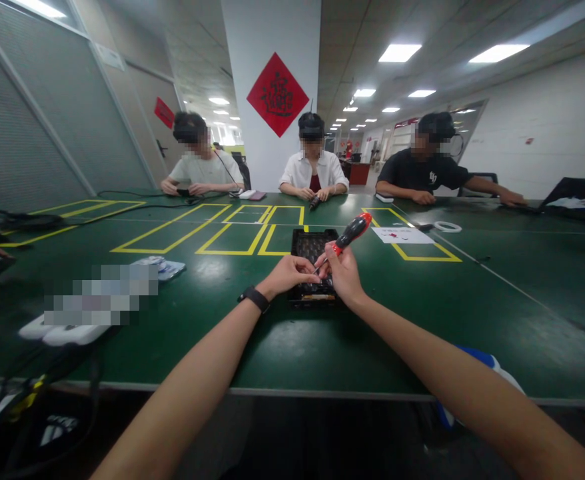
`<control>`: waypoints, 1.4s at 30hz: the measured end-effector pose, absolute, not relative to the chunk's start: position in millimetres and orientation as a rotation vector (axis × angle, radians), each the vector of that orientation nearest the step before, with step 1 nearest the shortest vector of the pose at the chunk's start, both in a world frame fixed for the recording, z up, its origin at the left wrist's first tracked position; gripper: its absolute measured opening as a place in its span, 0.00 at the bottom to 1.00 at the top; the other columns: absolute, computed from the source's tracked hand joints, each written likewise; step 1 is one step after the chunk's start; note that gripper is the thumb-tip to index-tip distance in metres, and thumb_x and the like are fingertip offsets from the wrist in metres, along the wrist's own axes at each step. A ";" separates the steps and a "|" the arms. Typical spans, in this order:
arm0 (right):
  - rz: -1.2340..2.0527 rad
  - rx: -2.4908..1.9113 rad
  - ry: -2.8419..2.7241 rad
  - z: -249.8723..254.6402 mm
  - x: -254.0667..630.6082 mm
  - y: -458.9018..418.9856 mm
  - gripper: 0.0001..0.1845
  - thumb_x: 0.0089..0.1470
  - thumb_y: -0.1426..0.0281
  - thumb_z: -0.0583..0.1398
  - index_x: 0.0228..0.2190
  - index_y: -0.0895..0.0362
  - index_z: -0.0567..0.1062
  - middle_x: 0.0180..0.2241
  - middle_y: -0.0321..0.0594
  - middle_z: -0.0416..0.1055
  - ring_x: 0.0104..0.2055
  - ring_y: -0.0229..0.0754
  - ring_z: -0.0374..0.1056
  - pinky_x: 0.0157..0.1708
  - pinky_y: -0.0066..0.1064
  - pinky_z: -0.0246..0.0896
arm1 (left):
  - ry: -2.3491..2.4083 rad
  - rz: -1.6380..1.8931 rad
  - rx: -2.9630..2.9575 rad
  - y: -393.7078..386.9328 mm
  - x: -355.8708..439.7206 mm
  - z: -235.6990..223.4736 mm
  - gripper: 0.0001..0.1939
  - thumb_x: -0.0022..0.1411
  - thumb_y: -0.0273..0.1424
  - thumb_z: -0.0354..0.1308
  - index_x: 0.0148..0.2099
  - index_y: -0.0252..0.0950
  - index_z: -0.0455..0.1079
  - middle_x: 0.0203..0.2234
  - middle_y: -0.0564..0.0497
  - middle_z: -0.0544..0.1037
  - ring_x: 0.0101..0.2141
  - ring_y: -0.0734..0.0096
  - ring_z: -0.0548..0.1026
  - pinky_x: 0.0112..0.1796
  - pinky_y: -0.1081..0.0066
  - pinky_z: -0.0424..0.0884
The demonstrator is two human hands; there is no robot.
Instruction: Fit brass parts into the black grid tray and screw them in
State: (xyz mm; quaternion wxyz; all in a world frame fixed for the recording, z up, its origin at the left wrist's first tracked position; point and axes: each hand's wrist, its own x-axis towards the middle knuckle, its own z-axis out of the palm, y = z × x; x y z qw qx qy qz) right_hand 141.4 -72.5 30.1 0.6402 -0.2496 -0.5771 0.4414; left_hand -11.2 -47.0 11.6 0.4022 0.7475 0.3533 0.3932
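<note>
My right hand (343,275) is closed around a screwdriver (353,231) with a black and red handle. The handle tilts up to the right, and the thin shaft points down to the left. At the shaft's lower end, the fingers of my left hand (292,272) are pinched together. Whatever they grip there is too small to make out. Both hands are over an open black case (313,304), whose compartments are partly hidden beneath them. A dark band (255,299) circles my left wrist.
Yellow tape outlines (185,229) mark the green table (212,320). White devices (75,332), partly blurred out, lie at left near cables. A white sheet (403,235) and a white ring (447,227) lie to the right. Several people sit around, three across the table; another person's hand shows at far left.
</note>
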 end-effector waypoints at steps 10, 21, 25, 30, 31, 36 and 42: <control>0.954 -0.590 -1.272 41.1 143.7 -73.4 0.14 0.55 0.57 0.51 0.35 0.55 0.60 0.18 0.28 0.66 0.12 0.29 0.55 0.13 0.20 0.48 | 1.020 1.256 1.999 -56.9 -6.0 10.7 0.22 0.59 0.45 0.48 0.41 0.33 0.73 0.35 0.49 0.77 0.39 0.67 0.72 0.44 0.70 0.64; 1.400 -0.616 -1.277 37.9 159.9 -32.0 0.10 0.50 0.65 0.54 0.33 0.58 0.63 0.15 0.31 0.66 0.12 0.29 0.53 0.12 0.20 0.45 | 1.272 1.485 1.884 -25.0 -4.6 -8.0 0.15 0.60 0.33 0.46 0.45 0.37 0.70 0.48 0.49 0.71 0.51 0.65 0.65 0.54 0.65 0.56; 1.288 -0.585 -1.229 32.4 159.9 -43.1 0.13 0.51 0.61 0.55 0.35 0.55 0.61 0.19 0.31 0.69 0.14 0.30 0.59 0.15 0.21 0.51 | 1.444 1.397 1.603 -7.2 -11.2 -21.0 0.24 0.50 0.22 0.49 0.52 0.33 0.65 0.49 0.44 0.70 0.50 0.64 0.67 0.52 0.64 0.61; 1.195 -0.577 -1.299 30.5 156.5 -58.2 0.17 0.52 0.57 0.55 0.38 0.54 0.59 0.22 0.30 0.70 0.17 0.31 0.63 0.18 0.22 0.55 | 1.327 1.353 1.719 -8.9 -12.6 -24.1 0.27 0.47 0.20 0.47 0.51 0.32 0.66 0.45 0.46 0.73 0.47 0.65 0.69 0.51 0.64 0.62; 1.179 -0.573 -1.314 30.0 155.0 -60.9 0.18 0.52 0.56 0.55 0.38 0.54 0.59 0.22 0.30 0.70 0.18 0.31 0.64 0.18 0.22 0.56 | 1.308 1.350 1.748 -10.7 -12.6 -23.3 0.26 0.47 0.20 0.46 0.50 0.32 0.67 0.43 0.46 0.74 0.46 0.65 0.69 0.51 0.64 0.63; 1.113 -0.537 -1.363 28.2 147.6 -71.1 0.17 0.54 0.57 0.53 0.40 0.54 0.58 0.23 0.30 0.69 0.18 0.30 0.63 0.19 0.22 0.56 | 1.221 1.315 1.846 -13.9 -14.6 -19.8 0.20 0.45 0.21 0.44 0.39 0.34 0.71 0.34 0.49 0.75 0.40 0.66 0.70 0.47 0.63 0.65; 1.050 -0.550 -1.412 28.9 147.2 -76.4 0.16 0.55 0.57 0.52 0.41 0.54 0.58 0.25 0.31 0.70 0.20 0.30 0.64 0.21 0.23 0.58 | 1.190 1.330 1.889 -14.2 -14.9 -18.9 0.20 0.44 0.21 0.43 0.37 0.35 0.71 0.32 0.51 0.74 0.38 0.66 0.70 0.45 0.64 0.65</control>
